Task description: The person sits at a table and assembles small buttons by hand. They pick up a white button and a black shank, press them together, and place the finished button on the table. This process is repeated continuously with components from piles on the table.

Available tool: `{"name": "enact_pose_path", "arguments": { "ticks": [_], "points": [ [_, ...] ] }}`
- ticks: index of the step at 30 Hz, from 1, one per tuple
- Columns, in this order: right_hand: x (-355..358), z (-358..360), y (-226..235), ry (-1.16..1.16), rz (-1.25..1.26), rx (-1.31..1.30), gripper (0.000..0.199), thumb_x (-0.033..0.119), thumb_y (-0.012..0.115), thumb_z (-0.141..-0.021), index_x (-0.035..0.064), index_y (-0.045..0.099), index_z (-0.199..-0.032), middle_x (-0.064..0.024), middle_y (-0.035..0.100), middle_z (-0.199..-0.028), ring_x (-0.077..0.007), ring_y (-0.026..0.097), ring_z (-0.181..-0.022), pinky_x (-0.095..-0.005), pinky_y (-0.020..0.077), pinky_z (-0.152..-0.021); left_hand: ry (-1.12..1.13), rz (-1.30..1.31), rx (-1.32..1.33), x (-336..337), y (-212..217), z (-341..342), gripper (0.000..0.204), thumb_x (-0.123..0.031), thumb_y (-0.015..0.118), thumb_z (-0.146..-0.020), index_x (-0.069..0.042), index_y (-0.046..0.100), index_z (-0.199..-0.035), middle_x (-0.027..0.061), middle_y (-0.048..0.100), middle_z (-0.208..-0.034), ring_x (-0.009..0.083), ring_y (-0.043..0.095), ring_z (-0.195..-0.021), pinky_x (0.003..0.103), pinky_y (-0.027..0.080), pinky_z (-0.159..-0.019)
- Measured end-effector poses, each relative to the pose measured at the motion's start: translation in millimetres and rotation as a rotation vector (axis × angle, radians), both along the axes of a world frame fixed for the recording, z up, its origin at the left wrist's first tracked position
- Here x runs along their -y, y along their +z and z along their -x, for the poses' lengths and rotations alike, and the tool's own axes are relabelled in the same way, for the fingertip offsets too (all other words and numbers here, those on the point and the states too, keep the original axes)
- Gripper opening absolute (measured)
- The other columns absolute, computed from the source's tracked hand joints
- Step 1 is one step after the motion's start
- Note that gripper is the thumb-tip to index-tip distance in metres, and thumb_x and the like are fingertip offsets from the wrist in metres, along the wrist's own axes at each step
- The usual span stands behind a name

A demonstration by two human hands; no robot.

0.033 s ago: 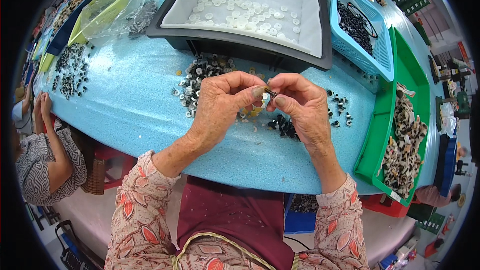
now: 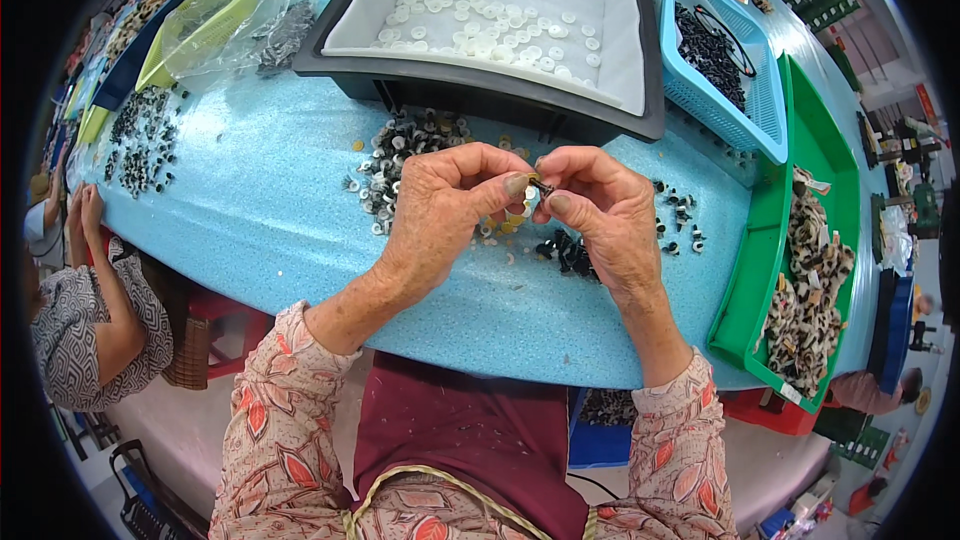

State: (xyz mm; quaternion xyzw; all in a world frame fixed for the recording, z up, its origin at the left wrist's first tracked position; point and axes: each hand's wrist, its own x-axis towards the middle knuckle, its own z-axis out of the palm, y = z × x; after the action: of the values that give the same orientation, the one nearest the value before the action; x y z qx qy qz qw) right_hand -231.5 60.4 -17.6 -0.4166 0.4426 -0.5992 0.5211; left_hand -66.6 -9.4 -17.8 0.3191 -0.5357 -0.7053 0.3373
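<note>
Above the middle of the blue table, my left hand (image 2: 440, 195) and my right hand (image 2: 605, 205) meet fingertip to fingertip. Pinched between them is a small black stemmed piece (image 2: 541, 186). A yellowish bit shows at the left fingertips, too small to name. Behind my left hand lies a pile of black pieces with whitish discs (image 2: 385, 165), partly hidden by it. Loose yellow discs (image 2: 508, 226) lie under the hands. Plain black pieces (image 2: 566, 252) sit in a small heap below my right hand, and several more black-and-white pieces (image 2: 680, 208) lie to its right.
A black tray (image 2: 480, 80) with a white lining holds many translucent discs (image 2: 505, 25). At right stand a light-blue basket (image 2: 765, 110) of black pieces and a green bin (image 2: 745, 285) with spotted plush pieces (image 2: 810, 290). Another person (image 2: 100, 310) sits at left.
</note>
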Motion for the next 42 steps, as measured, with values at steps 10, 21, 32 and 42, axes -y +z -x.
{"name": "enact_pose_path", "arguments": {
  "ticks": [10,21,32,42],
  "points": [
    [-2,-1,9,0.039,0.047,-0.136,0.029,-0.002,0.068,-0.078,0.0013,0.065,-0.106,-0.0031,0.06,-0.09,-0.0104,0.06,-0.084,-0.024,0.0527,-0.074,-0.089,-0.085,-0.13,3,-2,-4,0.014,-0.011,0.072,-0.079,0.001,0.066,-0.084,0.0048,0.064,-0.072,0.0094,0.057,-0.063,0.022,0.047,-0.058],
    [0,9,5,0.088,0.169,-0.285,0.017,-0.006,0.069,-0.072,0.0015,0.069,-0.087,-0.0043,0.061,-0.083,-0.0104,0.06,-0.077,-0.0208,0.0508,-0.069,-0.197,-0.022,0.036,13,2,-4,0.017,-0.009,0.076,-0.072,-0.003,0.061,-0.08,0.0028,0.06,-0.067,0.009,0.055,-0.057,0.021,0.044,-0.052],
    [-7,15,11,0.021,0.08,-0.367,0.014,-0.001,0.07,-0.074,0.0017,0.07,-0.088,-0.0034,0.067,-0.081,-0.0086,0.062,-0.073,-0.0207,0.051,-0.068,0.232,0.551,0.524,4,17,-81,0.003,-0.002,0.067,-0.08,-0.003,0.065,-0.082,-0.0021,0.06,-0.071,0.0071,0.054,-0.06,0.021,0.044,-0.057],
    [-7,14,10,0.001,0.107,-0.471,0.015,-0.002,0.068,-0.075,0.0005,0.07,-0.089,-0.0038,0.067,-0.08,-0.0095,0.062,-0.074,-0.0216,0.0509,-0.068,0.045,1.224,0.692,-15,-9,-37,0.016,-0.009,0.073,-0.065,-0.01,0.069,-0.081,0.0041,0.06,-0.075,0.0217,0.055,-0.073,0.033,0.046,-0.064]
  ]
}}
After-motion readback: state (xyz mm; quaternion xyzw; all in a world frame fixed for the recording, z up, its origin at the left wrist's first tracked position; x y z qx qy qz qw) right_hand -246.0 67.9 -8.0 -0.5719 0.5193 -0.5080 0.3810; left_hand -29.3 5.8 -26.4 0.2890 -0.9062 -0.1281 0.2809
